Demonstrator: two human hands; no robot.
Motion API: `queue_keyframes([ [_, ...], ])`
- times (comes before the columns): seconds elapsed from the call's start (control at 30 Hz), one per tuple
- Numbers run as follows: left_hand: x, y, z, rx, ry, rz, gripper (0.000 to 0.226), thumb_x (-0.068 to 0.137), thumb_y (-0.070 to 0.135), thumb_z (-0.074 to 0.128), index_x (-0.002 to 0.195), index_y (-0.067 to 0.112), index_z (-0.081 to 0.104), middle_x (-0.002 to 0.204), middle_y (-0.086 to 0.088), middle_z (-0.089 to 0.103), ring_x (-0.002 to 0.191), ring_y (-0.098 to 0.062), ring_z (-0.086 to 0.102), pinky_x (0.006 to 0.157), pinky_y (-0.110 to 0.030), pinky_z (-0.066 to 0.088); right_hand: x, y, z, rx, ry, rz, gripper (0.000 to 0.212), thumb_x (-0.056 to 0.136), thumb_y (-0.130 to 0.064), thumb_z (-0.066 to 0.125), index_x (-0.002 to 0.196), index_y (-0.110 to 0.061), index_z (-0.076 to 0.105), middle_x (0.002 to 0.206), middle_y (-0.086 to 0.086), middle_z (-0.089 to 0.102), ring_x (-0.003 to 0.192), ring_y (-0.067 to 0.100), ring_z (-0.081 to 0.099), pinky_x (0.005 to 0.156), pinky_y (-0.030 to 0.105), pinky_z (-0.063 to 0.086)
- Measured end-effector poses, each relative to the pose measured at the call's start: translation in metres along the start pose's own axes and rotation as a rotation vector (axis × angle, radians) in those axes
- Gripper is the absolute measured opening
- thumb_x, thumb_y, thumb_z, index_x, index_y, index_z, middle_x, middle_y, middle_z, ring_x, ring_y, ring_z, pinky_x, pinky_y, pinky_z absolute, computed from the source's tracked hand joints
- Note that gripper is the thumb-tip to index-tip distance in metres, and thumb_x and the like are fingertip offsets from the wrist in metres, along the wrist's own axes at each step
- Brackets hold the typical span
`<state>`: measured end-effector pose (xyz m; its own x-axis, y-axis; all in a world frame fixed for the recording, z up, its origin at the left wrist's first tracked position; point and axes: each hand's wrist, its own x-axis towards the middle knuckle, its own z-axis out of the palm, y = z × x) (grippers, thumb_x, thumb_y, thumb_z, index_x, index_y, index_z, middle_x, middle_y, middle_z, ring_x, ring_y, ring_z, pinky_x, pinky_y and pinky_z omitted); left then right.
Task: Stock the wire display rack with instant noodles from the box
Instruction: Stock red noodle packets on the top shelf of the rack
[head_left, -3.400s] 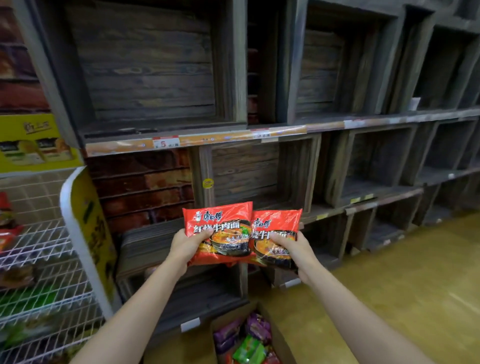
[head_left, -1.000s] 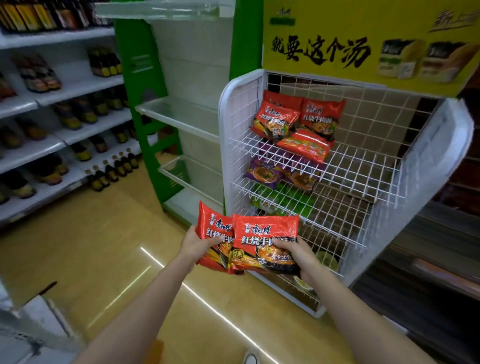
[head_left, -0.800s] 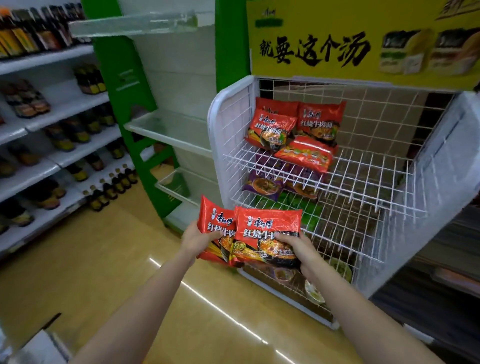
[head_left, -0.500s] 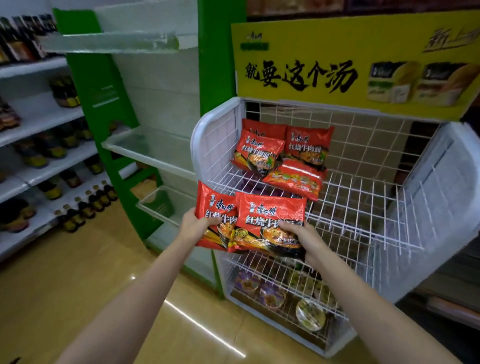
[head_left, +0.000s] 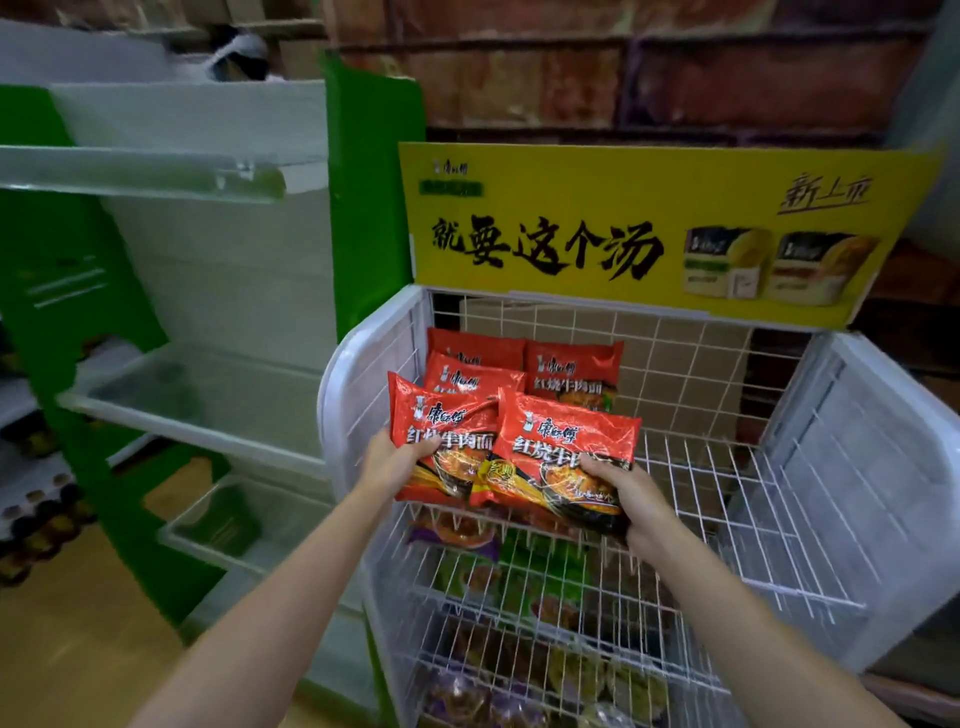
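The fingers (head_left: 597, 464) of the right hand (head_left: 636, 501) curled over the lower edge of a red pack (head_left: 563, 447), thumb on its front. The left hand (head_left: 387, 462) gripped a second pack (head_left: 439, 436) at its lower left corner, fingers behind it. The two packs overlapped, the right one in front, above the front edge of the rack (head_left: 727, 467) top shelf. Three stocked packs (head_left: 574, 371) leaned at the shelf's back left, under the yellow sign (head_left: 571, 208).
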<state>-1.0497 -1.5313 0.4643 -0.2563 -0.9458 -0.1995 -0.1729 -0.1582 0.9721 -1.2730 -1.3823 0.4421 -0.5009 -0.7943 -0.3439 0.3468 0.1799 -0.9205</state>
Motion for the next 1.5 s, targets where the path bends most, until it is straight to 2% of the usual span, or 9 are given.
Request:
queue_keyframes([
  [0.13,0.041,0.005,0.003,0.004,-0.010,-0.014,0.037,0.078,0.014,0.074,0.111,0.015,0.057,0.106,-0.010,0.068,0.094,-0.030,0.066,0.092,-0.048,0.051,0.021,-0.008,0.003,-0.033,0.091,-0.068,0.087,0.050,-0.040,0.086,0.127,-0.023,0.050,0.114,0.006,0.067,0.106,0.032,0.063,0.098,0.055,0.045],
  [0.37,0.092,-0.012,0.013,0.122,-0.073,0.015,0.047,0.081,0.004,0.070,0.124,0.007,0.052,0.115,-0.011,0.063,0.089,-0.019,0.058,0.074,-0.028,0.043,0.039,0.009,0.015,-0.267,0.195,-0.117,0.060,0.078,-0.029,0.075,0.130,-0.023,0.046,0.127,0.002,0.059,0.116,0.025,0.055,0.106,0.048,0.038],
  [0.5,0.112,-0.016,0.016,0.241,-0.069,0.064,0.045,0.080,0.012,0.073,0.121,0.010,0.052,0.116,-0.009,0.064,0.103,-0.026,0.062,0.086,-0.034,0.047,0.050,0.012,0.020,-0.485,0.268,-0.133,0.056,0.077,-0.040,0.074,0.125,-0.024,0.051,0.125,0.004,0.060,0.116,0.027,0.056,0.103,0.048,0.041],
  [0.7,0.100,-0.010,0.032,0.830,0.091,0.447,0.075,0.078,0.007,0.069,0.140,0.009,0.026,0.139,-0.016,0.032,0.119,-0.031,0.047,0.097,-0.039,0.046,0.065,0.017,0.011,-0.942,0.505,0.008,0.073,0.076,-0.060,0.064,0.130,-0.015,0.049,0.133,0.009,0.052,0.129,0.033,0.041,0.110,0.044,0.030],
  [0.9,0.075,0.001,0.079,0.824,-0.165,0.687,0.056,0.086,0.015,0.062,0.136,0.011,0.036,0.145,-0.013,0.017,0.138,-0.028,0.018,0.112,-0.033,0.024,0.060,0.025,-0.004,-0.788,0.563,0.015,0.109,0.048,-0.079,0.066,0.131,-0.011,0.044,0.132,0.011,0.051,0.124,0.032,0.046,0.103,0.050,0.040],
  [1.2,0.020,0.008,0.165,0.698,-0.729,0.626,0.033,0.087,0.030,0.063,0.115,0.015,0.055,0.120,-0.006,0.047,0.109,-0.018,0.050,0.091,-0.029,0.043,-0.002,0.006,-0.035,-0.643,0.636,-0.032,0.059,0.083,-0.036,0.069,0.130,-0.008,0.047,0.134,0.013,0.040,0.118,0.029,0.051,0.101,0.039,0.044],
  [1.27,0.002,0.009,0.183,0.672,-0.821,0.673,0.023,0.087,0.027,0.064,0.102,0.010,0.062,0.107,-0.008,0.061,0.088,-0.014,0.056,0.073,-0.022,0.041,-0.023,0.005,-0.051,-0.525,0.632,-0.062,0.038,0.084,-0.025,0.069,0.115,-0.009,0.052,0.120,0.013,0.053,0.102,0.024,0.058,0.088,0.042,0.052],
  [1.37,-0.033,0.005,0.210,0.646,-0.927,0.686,0.015,0.087,0.021,0.064,0.095,0.009,0.064,0.092,-0.008,0.070,0.074,-0.012,0.058,0.059,-0.018,0.039,-0.062,0.003,-0.073,-0.382,0.569,-0.058,0.017,0.090,-0.011,0.060,0.104,-0.011,0.050,0.085,0.006,0.058,0.068,0.012,0.055,0.054,0.022,0.049],
  [1.5,-0.089,-0.001,0.245,0.636,-1.049,0.645,0.011,0.088,0.014,0.061,0.096,0.006,0.062,0.076,-0.004,0.066,0.055,-0.003,0.057,0.048,-0.008,0.041,-0.114,0.004,-0.114,-0.314,0.525,-0.045,0.011,0.092,-0.010,0.056,0.102,-0.010,0.050,0.073,0.003,0.058,0.058,0.013,0.055,0.048,0.018,0.041],
])
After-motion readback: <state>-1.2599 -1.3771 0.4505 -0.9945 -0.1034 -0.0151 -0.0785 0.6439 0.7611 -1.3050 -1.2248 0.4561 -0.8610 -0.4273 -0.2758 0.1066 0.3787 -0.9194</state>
